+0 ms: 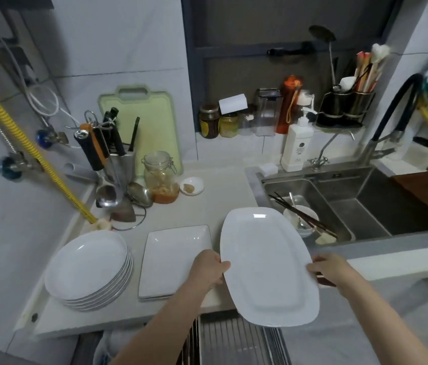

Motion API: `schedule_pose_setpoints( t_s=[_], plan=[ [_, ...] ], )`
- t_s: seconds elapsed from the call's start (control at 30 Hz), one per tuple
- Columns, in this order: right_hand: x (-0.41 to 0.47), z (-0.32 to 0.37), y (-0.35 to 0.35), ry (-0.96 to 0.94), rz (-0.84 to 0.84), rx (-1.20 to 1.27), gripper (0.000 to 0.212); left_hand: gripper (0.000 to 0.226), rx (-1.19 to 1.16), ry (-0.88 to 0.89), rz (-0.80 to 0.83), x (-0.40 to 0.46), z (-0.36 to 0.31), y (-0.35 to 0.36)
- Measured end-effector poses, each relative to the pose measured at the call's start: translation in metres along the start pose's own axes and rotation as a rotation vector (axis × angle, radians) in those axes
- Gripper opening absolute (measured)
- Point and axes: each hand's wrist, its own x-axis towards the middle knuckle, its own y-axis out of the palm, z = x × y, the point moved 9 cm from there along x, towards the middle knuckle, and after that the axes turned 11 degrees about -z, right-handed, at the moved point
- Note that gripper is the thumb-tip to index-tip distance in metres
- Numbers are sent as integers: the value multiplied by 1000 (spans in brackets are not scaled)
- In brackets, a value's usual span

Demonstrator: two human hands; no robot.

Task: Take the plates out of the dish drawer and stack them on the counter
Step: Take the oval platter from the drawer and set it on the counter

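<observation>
I hold a large white oblong platter (pixel 268 264) in the air over the counter's front edge and the dish drawer (pixel 236 343). My left hand (pixel 209 267) grips its left rim with the thumb on top. At the right rim my right hand (pixel 330 268) grips it the same way. On the counter (pixel 223 191) to the left lies a stack of white rectangular plates (pixel 173 262). Further left stands a stack of several round white plates (pixel 89 267). The drawer's metal rack shows below the platter; what it holds is hidden.
A sink (pixel 352 206) with a bowl and chopsticks (pixel 301 219) lies right of the platter. Behind the stacks stand a glass jar (pixel 160 177), a small dish (pixel 192 186), ladles, a knife holder (pixel 113 154) and a green cutting board (pixel 144 122). A soap bottle (pixel 297 143) stands by the tap.
</observation>
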Motion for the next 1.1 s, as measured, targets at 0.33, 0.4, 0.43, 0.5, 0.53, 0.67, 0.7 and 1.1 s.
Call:
schedule_pose_setpoints(
  t_s=[0.33,0.4,0.43,0.5,0.53,0.67,0.7,1.1],
  plan=[
    [109,16,33,-115,26,-115,10,13,222,-174,-115,73,6,41],
    [120,18,40,-120,21,-79,8,27,219,-219,-140,79,9,47],
    [125,17,44,-116,24,-64,10,29,218,-242,-150,81,10,48],
    [132,15,50,-103,46,-48,18,32,225,-277,-160,86,12,52],
    [135,14,52,-97,54,-47,19,32,229,-282,-154,89,11,53],
    [145,10,57,-80,67,-21,17,31,238,-300,-121,95,12,60],
    [147,9,58,-79,70,-15,12,31,253,-298,-110,97,12,62],
    [160,-9,70,-39,75,3,17,27,242,-343,-55,105,17,71]
  ],
)
